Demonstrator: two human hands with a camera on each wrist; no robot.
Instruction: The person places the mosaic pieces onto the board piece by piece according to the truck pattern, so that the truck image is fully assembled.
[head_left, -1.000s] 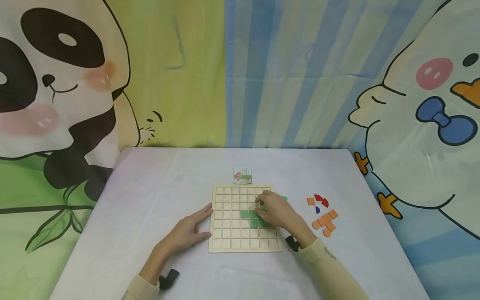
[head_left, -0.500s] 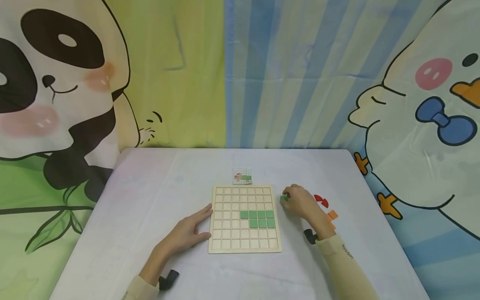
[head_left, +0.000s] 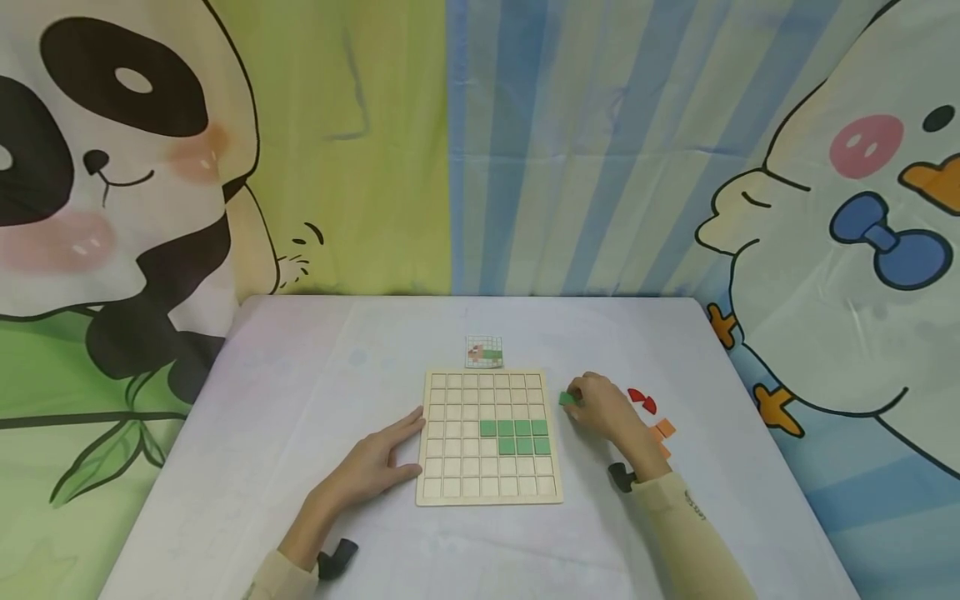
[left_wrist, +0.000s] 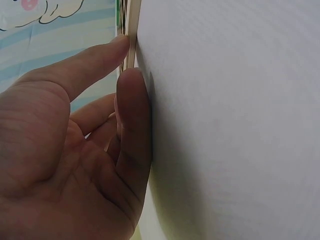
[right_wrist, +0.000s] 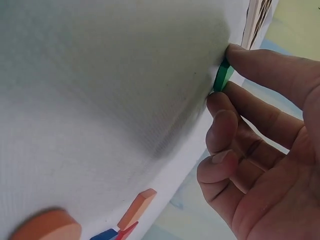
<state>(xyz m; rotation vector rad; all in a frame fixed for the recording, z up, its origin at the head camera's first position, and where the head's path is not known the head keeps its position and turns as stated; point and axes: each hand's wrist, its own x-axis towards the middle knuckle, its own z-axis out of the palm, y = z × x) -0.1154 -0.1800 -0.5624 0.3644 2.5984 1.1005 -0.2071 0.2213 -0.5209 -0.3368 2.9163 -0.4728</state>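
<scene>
A pale wooden grid board [head_left: 461, 463] lies on the white table, with several green square tiles [head_left: 523, 428] set in two rows at its right side. My left hand [head_left: 375, 462] rests at the board's left edge. In the left wrist view its thumb and fingertips touch the board's side, with the fingers extended. Beyond the board's right edge, my right hand [head_left: 606, 410] pinches a loose green square tile [head_left: 566, 398]. The right wrist view shows that green tile [right_wrist: 223, 76] between thumb and index finger, close to the table surface, the other fingers curled in.
Behind the board lies a small picture card [head_left: 484, 352] with a grid pattern. Red pieces [head_left: 642, 402] and orange tiles [head_left: 665, 429] lie right of my right hand, some hidden by the forearm. A blue piece [right_wrist: 104, 235] shows in the right wrist view.
My right hand has moved off the board to the loose green tile on its right. Green tiles it covered now show on the board. The left hand has stayed still.
</scene>
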